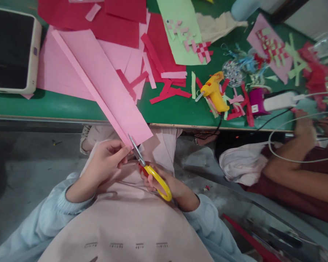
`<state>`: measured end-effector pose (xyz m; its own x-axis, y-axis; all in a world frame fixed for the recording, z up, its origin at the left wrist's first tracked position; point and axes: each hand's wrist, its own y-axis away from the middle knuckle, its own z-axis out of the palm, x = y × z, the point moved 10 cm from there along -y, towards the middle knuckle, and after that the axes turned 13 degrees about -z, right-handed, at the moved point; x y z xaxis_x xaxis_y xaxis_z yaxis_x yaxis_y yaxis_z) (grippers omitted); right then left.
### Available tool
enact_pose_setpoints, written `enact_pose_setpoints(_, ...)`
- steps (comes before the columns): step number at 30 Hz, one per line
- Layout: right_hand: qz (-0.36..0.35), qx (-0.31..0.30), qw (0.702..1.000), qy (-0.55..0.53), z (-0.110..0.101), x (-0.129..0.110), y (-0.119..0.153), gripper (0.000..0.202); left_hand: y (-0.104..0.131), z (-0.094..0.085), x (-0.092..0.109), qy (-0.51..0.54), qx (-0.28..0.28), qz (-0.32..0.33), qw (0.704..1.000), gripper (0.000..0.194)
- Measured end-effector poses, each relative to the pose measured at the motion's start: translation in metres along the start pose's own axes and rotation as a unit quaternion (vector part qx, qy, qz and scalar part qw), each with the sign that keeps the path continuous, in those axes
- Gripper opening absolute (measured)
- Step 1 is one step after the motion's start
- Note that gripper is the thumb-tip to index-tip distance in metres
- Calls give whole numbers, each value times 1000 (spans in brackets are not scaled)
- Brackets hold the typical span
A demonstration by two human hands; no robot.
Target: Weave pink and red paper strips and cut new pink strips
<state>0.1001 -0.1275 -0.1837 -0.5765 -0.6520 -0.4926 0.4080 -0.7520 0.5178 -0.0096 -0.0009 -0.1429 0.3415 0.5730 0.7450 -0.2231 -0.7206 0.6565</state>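
The pink sheet [106,83] slanted off the front edge of the green table [5,105], its near end over the person's lap. The left hand [106,160] pinched that end's corner; the right hand [168,176] gripped the scissors [148,169], blades at the paper. Cutting along the narrow side band seemed to be in hand, which called for steady paper and aligned blades. Farther out lay red strips [153,54] and a yellow glue gun [215,92].

Sleeves [43,225] were pale blue, gathered at the cuffs [72,207]. Pinkish-beige front garment [136,218] bore a row of small dark markings [116,245].
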Motion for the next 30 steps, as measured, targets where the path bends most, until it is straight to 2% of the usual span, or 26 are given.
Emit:
enact_pose_setpoints(7,18,19,999,-22,-4,6,2,40,-1,2,-3,17,-14,-1,1000,36)
enact_pose_setpoints(14,34,13,999,-16,2,4,4,51,1,3,-1,19,-25,-5,1000,34)
enact_pose_setpoints(21,60,-1,997,-54,2,9,3,61,2,-10,17,20,27,-4,999,28)
enact_pose_setpoints(26,15,-29,999,36,1,4,7,52,2,-11,20,-15,21,26,999,35)
enact_pose_setpoints(30,-12,-37,997,62,3,-3,11,55,1,-8,18,-36,13,43,998,34)
